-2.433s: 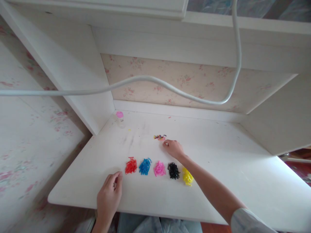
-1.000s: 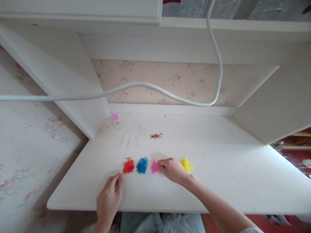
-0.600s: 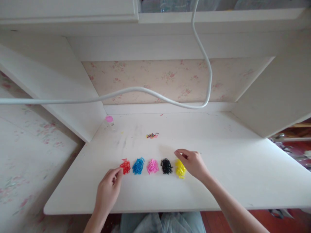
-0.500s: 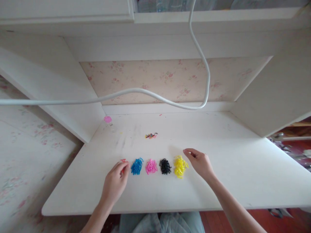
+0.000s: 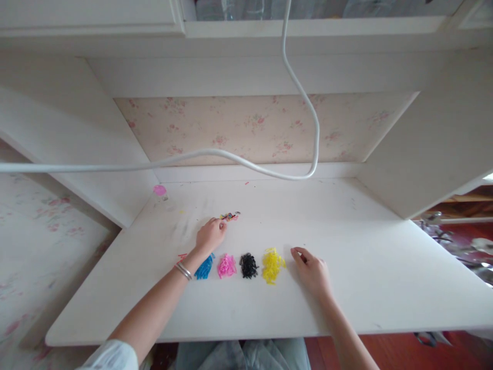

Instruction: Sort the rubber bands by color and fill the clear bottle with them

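The right hand (image 5: 311,270) was at 3 o'clock of the yellow bands (image 5: 272,266) on the worktop (image 5: 239,311), its grip narrow. Toward 9 o'clock followed black bands (image 5: 249,265), pink bands (image 5: 226,266), blue bands (image 5: 205,267) and red bands (image 5: 182,256), the last mostly hidden. Farther off, the left hand (image 5: 211,234) was at 7 o'clock of a mixed pile (image 5: 230,217); whether its grip held anything could not be told.

1 white cable (image 5: 211,152) hangs before floral wallpaper (image 5: 254,123); 1 pink-topped container (image 5: 159,190) stands back left.
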Motion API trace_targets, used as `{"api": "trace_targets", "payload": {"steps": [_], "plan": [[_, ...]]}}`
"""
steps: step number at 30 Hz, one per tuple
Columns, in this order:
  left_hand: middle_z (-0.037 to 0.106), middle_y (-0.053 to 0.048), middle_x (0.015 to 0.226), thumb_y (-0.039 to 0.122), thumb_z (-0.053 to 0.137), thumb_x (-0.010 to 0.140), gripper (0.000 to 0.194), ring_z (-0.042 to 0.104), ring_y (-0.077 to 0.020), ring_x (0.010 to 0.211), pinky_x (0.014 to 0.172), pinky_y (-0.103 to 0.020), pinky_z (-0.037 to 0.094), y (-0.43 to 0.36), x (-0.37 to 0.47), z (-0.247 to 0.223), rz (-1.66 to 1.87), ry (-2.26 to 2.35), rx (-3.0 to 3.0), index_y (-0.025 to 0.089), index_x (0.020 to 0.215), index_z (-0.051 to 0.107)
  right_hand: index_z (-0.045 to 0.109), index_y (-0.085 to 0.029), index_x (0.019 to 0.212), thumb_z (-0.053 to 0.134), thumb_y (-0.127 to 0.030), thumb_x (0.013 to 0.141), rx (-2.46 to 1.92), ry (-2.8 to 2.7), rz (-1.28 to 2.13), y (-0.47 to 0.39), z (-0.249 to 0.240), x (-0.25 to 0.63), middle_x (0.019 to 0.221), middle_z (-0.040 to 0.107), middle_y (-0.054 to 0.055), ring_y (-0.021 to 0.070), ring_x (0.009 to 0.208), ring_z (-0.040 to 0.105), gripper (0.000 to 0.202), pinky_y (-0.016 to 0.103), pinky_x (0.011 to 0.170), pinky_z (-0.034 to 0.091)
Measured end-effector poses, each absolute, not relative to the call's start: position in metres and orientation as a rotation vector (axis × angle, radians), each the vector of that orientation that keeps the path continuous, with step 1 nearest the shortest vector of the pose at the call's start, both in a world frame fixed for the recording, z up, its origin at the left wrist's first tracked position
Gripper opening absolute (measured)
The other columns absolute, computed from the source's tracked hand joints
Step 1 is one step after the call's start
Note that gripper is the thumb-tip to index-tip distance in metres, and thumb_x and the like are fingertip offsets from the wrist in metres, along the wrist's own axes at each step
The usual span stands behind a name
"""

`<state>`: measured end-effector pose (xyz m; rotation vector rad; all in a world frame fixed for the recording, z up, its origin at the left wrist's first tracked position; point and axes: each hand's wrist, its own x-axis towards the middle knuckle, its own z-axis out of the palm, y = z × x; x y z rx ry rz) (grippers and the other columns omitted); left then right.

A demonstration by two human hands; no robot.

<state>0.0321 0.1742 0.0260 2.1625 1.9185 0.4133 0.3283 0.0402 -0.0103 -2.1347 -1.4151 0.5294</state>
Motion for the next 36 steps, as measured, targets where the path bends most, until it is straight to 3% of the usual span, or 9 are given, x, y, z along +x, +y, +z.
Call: {"api": "trace_targets", "payload": {"steps": [9, 36], "plan": [[0.066, -0.007, 0.104, 0.042, 0.04, 0.092, 0.034, 0.063, -0.0189, 0.089, 0.074, -0.027, 0.044, 0.194, 0.044, 0.011, 0.396, 1.944, 2.179, 0.021, 0.095, 0.066, 0.07, -0.026, 0.098, 0.035, -0.057, 0.087, -2.129, -1.423, 0.524, 0.042, -0.016, 0.334, 0.075, 0.07, 0.002, 0.0176, 0.068, 0.063, 0.048, 0.025, 0.06, 0.039], [0.064, -0.007, 0.103, 0.027, 0.042, 0.091, 0.023, 0.061, -0.0168, 0.093, 0.085, -0.027, 0.044, 0.18, 0.022, 0.015, 0.563, 1.874, 2.187, 0.019, 0.095, 0.063, 0.069, -0.027, 0.098, 0.035, -0.058, 0.086, -2.139, -1.423, 0.532, 0.041, -0.015, 0.333, 0.074, 0.07, 0.001, 0.0178, 0.069, 0.063, 0.047, 0.026, 0.062, 0.041]]}}
